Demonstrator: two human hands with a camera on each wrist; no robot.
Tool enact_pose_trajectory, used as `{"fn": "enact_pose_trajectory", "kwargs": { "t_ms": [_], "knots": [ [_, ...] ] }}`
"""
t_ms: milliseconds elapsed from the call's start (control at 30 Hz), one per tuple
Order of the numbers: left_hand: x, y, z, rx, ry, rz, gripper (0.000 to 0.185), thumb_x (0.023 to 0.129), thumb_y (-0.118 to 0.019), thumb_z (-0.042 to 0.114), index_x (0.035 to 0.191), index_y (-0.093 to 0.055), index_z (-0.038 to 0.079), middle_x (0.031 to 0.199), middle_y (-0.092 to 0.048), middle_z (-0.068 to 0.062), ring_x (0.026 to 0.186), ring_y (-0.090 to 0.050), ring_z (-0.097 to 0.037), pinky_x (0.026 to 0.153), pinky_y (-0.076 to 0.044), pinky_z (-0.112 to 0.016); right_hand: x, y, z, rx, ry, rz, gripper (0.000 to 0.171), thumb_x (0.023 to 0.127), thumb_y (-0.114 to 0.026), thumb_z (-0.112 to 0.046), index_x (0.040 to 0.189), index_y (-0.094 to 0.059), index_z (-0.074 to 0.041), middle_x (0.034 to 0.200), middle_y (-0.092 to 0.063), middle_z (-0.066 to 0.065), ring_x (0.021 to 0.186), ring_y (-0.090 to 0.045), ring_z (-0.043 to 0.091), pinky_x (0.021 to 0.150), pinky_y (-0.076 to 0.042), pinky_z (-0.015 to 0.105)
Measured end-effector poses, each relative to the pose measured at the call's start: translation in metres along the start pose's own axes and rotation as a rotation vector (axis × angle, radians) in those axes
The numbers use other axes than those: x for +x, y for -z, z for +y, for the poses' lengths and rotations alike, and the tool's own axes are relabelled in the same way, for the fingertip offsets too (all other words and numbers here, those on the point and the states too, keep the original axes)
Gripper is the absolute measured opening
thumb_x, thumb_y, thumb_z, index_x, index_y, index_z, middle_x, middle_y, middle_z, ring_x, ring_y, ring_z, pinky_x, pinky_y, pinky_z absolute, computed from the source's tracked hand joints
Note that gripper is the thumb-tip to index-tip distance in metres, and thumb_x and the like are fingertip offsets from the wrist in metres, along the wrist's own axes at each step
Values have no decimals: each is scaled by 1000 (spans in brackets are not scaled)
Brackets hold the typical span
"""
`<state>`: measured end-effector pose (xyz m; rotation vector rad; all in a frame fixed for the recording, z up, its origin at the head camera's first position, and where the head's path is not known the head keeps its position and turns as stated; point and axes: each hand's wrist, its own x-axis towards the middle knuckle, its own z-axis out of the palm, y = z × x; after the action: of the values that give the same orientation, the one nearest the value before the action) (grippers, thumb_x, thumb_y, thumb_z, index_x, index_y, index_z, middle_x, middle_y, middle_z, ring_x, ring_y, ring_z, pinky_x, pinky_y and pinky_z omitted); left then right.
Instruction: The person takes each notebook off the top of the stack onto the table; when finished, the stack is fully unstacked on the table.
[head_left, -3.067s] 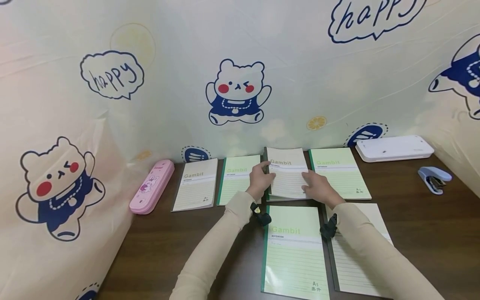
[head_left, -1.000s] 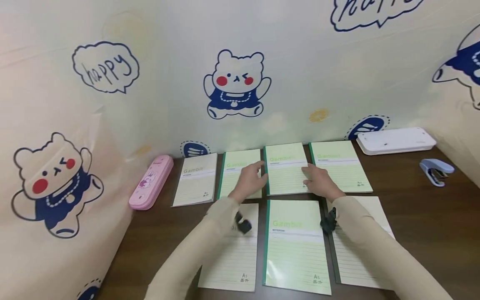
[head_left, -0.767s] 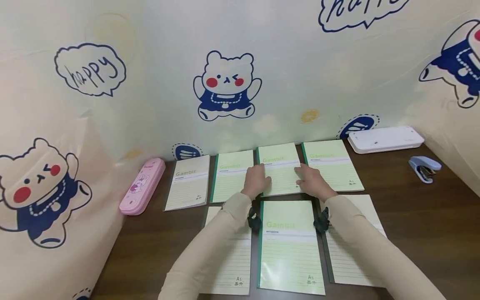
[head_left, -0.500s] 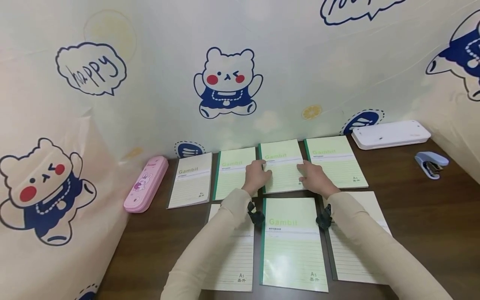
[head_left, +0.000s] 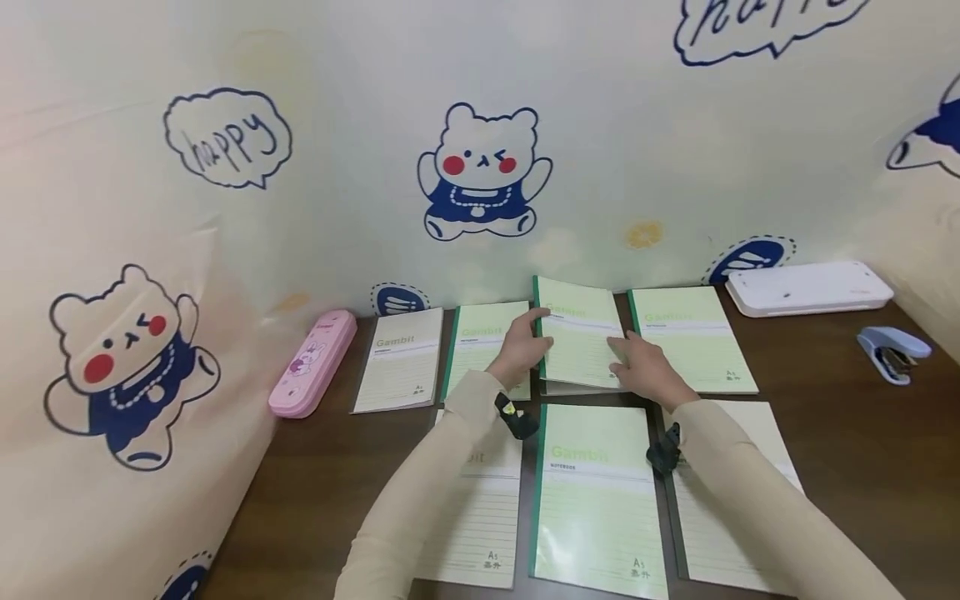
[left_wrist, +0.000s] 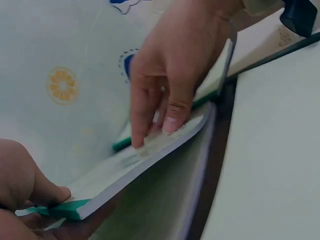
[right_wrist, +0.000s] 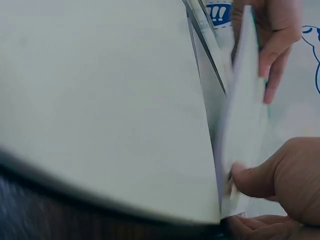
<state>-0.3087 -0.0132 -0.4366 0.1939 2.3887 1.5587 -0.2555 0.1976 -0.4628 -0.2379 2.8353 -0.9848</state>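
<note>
Both hands hold a pale green "Gambit" notebook point(head_left: 579, 350) with a green spine, tilted up off the back row. My left hand point(head_left: 519, 350) grips its spine side; in the left wrist view the thumb of that hand point(left_wrist: 20, 190) presses on the green spine. At the opposite edge, my right hand point(head_left: 649, 368) pinches the notebook, thumb on the cover in the right wrist view. Beneath shows the pale edge of another notebook point(head_left: 562, 389).
Similar notebooks flank it: grey-spined point(head_left: 397, 358), green point(head_left: 480, 333) and green point(head_left: 693, 342). In front lie a pale notebook point(head_left: 480, 525), a green one point(head_left: 596, 508) and another pale one point(head_left: 738, 500). Pink case point(head_left: 312, 364), white case point(head_left: 810, 288) and blue stapler point(head_left: 892, 353) stand around.
Earlier the hands held a pale grey-spined notebook at this spot; a pale notebook later appears front left. The green notebook lay flat half a second ago and is now lifted.
</note>
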Motion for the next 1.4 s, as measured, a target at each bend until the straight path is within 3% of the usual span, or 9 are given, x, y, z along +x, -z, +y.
{"fn": "enact_pose_trajectory", "kwargs": {
  "t_ms": [100,233,433,533,633,733,900,1100,1400],
  "knots": [
    [-13,20,4,20,-36,60,54,88,-50,0,136,-39,22,140,-30,-9,51,-41,-11,47,-43,-29,-6,-1,5,-37,32,17,47,87,-52,-1,132,-39,8,139,-20,35,125,-22,49,97,-27,57],
    [-51,75,5,61,-92,122,55,85,-53,-2,133,-44,24,141,-34,-2,90,-53,-16,67,-50,-33,-13,6,11,-87,31,24,46,85,-53,4,128,-40,12,137,-19,38,122,-25,52,94,-29,57],
    [-151,171,-15,32,-58,130,48,90,-49,2,132,-46,25,136,-40,-5,110,-50,-33,88,-40,-51,-17,25,16,-121,-1,11,46,83,-54,6,127,-41,14,134,-21,41,118,-28,55,92,-31,59],
    [-202,196,-35,103,25,170,47,91,-49,8,134,-43,26,143,-31,-2,122,-37,-27,97,-29,-51,-18,36,19,-147,-2,5,46,82,-55,5,125,-42,16,131,-24,42,115,-30,56,89,-33,60],
    [-231,202,-59,107,97,195,47,92,-50,11,136,-41,26,140,-33,-6,109,-48,-30,86,-41,-44,-22,46,25,-169,-22,9,46,81,-56,4,124,-42,17,129,-25,43,113,-32,57,86,-35,60],
    [-239,201,-81,94,118,212,48,91,-50,8,135,-42,26,134,-38,-7,90,-57,-32,69,-48,-37,-26,53,32,-179,-49,15,47,81,-58,3,123,-43,17,129,-23,45,113,-30,59,87,-32,63],
    [-231,188,-110,134,98,220,48,90,-49,1,133,-45,24,142,-32,-6,121,-35,-31,95,-27,-51,-30,51,39,-138,-100,14,49,81,-58,3,125,-42,15,132,-19,44,115,-26,60,88,-31,63],
    [-224,175,-136,171,121,222,51,88,-48,-5,132,-45,22,142,-34,-9,130,-24,-31,101,-14,-59,-32,41,40,-119,-112,23,48,81,-57,4,126,-42,14,133,-20,42,116,-26,59,88,-33,62],
    [-227,165,-146,617,-55,334,47,83,-57,-6,126,-52,10,118,-47,-20,106,-45,-34,87,-36,-52,-29,37,35,-137,-95,32,47,82,-57,4,126,-43,13,132,-24,40,116,-30,56,88,-34,60]
  ]
}}
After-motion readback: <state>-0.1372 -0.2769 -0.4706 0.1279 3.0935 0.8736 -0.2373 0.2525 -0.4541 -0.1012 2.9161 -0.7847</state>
